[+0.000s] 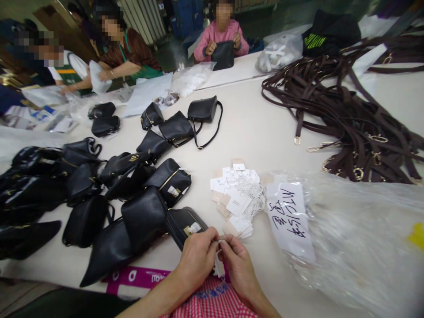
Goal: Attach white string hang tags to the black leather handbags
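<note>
My left hand (199,252) and my right hand (234,259) meet at the table's near edge, fingertips pinched together on a thin white string. A white tag (218,267) hangs below the fingers, partly hidden by them. Just beyond my left hand lies a black bag (185,223) with a gold zipper and a small label on it. A pile of white and beige tags (235,198) with white strings (253,190) rests on the table past my hands.
Many black bags (84,221) cover the left side. Dark brown straps (351,115) with gold clasps lie back right. A clear plastic bag (357,247) with a handwritten sheet (291,221) is at right. Across the table, one person (221,33) holds a black bag (222,55); others work at back left.
</note>
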`<act>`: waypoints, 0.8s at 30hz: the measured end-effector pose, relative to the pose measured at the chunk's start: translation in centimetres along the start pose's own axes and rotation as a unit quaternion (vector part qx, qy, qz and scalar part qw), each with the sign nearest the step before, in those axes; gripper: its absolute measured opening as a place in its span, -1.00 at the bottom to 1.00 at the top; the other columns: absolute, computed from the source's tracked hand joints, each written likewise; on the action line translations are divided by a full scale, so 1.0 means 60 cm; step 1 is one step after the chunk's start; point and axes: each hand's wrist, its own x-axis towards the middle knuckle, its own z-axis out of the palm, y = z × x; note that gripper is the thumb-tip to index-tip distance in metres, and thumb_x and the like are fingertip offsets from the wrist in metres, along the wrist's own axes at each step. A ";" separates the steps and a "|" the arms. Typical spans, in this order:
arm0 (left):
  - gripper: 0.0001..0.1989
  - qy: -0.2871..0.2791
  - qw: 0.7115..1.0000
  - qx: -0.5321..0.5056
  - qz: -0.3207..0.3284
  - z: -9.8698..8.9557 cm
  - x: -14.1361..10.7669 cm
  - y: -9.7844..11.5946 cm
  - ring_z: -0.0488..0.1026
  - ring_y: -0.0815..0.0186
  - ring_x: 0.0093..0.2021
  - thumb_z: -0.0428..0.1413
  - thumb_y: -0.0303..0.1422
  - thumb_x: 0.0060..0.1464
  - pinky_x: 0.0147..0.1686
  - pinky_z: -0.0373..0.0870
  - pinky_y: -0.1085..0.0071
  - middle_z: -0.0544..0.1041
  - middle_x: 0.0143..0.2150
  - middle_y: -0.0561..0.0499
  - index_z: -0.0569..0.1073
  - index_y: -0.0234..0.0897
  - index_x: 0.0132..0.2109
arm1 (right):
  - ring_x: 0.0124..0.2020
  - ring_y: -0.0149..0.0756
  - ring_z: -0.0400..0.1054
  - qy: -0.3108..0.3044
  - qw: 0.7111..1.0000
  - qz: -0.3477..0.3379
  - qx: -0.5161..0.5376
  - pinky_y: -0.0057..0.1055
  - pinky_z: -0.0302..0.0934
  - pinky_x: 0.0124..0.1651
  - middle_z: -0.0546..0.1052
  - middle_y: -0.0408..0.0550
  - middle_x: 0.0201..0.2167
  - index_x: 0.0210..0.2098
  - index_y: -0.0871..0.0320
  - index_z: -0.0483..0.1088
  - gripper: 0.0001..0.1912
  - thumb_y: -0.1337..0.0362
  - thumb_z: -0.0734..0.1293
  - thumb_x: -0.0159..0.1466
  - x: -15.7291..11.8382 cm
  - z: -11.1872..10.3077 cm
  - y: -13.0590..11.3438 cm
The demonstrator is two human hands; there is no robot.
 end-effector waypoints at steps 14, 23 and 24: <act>-0.84 0.024 0.997 -0.015 -0.078 -0.007 0.010 0.007 0.47 0.28 -0.26 0.03 -0.49 0.10 -0.25 0.25 0.41 0.55 -0.37 0.03 0.47 -0.25 -0.39 | -0.48 -0.33 0.18 0.028 0.997 -0.048 -0.059 -0.40 0.12 -0.38 0.37 -0.21 -0.58 -0.45 0.12 0.47 -0.68 -0.01 0.47 0.05 0.011 0.011 -0.005; -0.83 -0.036 0.990 0.124 -0.064 -0.005 0.009 0.009 0.50 0.22 -0.19 -0.03 -0.45 0.22 -0.19 0.29 0.36 0.58 -0.24 -0.05 0.46 -0.26 -0.23 | -0.45 -0.32 0.20 0.019 0.996 -0.038 -0.081 -0.39 0.14 -0.34 0.39 -0.20 -0.54 -0.40 0.12 0.46 -0.70 0.00 0.43 0.11 0.014 0.000 0.004; -0.83 -0.041 0.989 0.129 -0.065 -0.006 0.009 0.011 0.50 0.21 -0.18 -0.04 -0.45 0.23 -0.18 0.30 0.36 0.58 -0.23 -0.05 0.46 -0.26 -0.23 | -0.45 -0.32 0.20 0.017 0.996 -0.036 -0.082 -0.39 0.14 -0.34 0.39 -0.20 -0.54 -0.40 0.12 0.46 -0.69 0.00 0.43 0.11 0.013 0.000 0.002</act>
